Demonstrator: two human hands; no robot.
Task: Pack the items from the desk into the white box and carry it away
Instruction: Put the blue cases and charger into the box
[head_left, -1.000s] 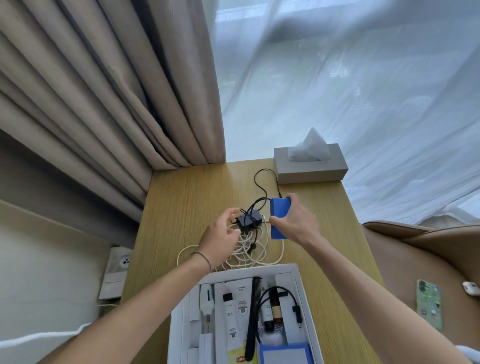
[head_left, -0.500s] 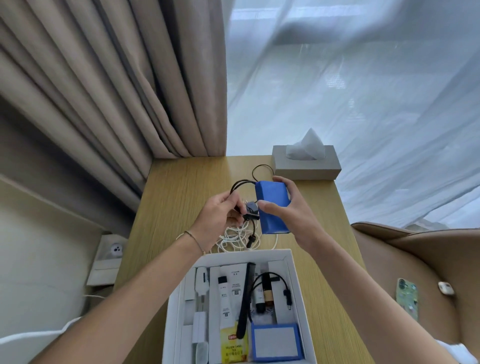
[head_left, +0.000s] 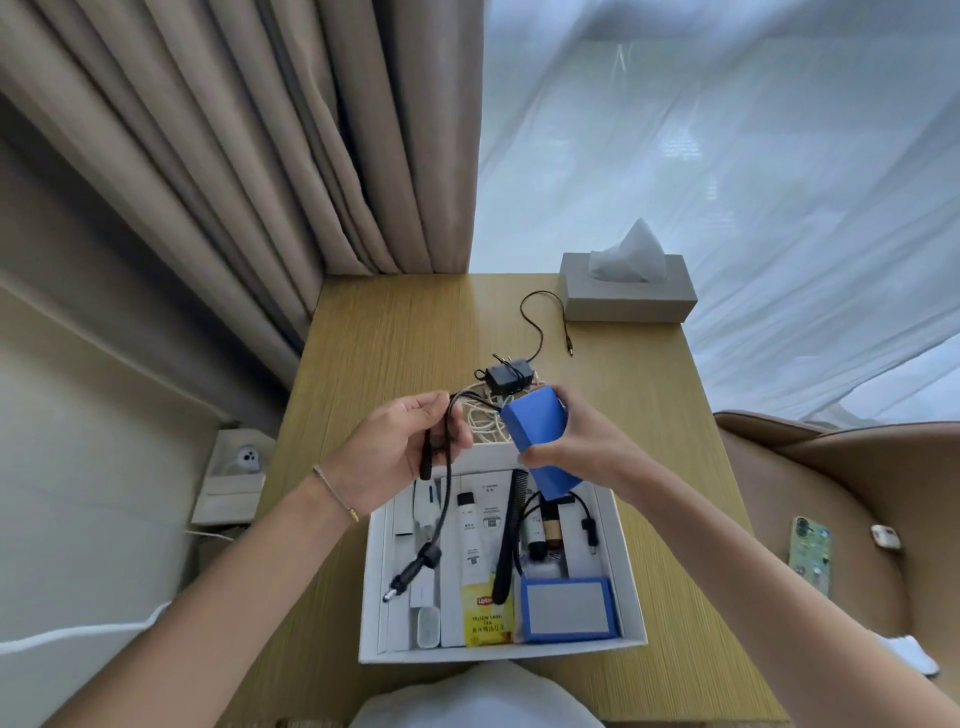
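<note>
Holding the blue rectangular battery pack (head_left: 540, 447) in my right hand (head_left: 574, 447), fingers wrapped round its body, lifted above the far edge of the white cardboard box (head_left: 628, 566). My left hand (head_left: 400, 452) grips the pack's black cable (head_left: 441, 499); its barrel plug dangles over the box's left compartments.

Progress: box already partly filled, with a black comb (head_left: 506, 540), a yellow tea sachet (head_left: 485, 616), a blue-framed flat case (head_left: 569, 608), white packets and another short black lead. Left on the wooden tabletop (head_left: 395, 343): small black adapter (head_left: 506, 375) with its thin wire, and a coil of white cord (head_left: 485, 423) under it. Grey tissue box (head_left: 626, 296) stands at the far corner; whether it gets packed I cannot tell. Carrying not begun.

Change versus half a second ago: pack tilted and brought nearer the box; cable now hangs free of the pile, over the box.
</note>
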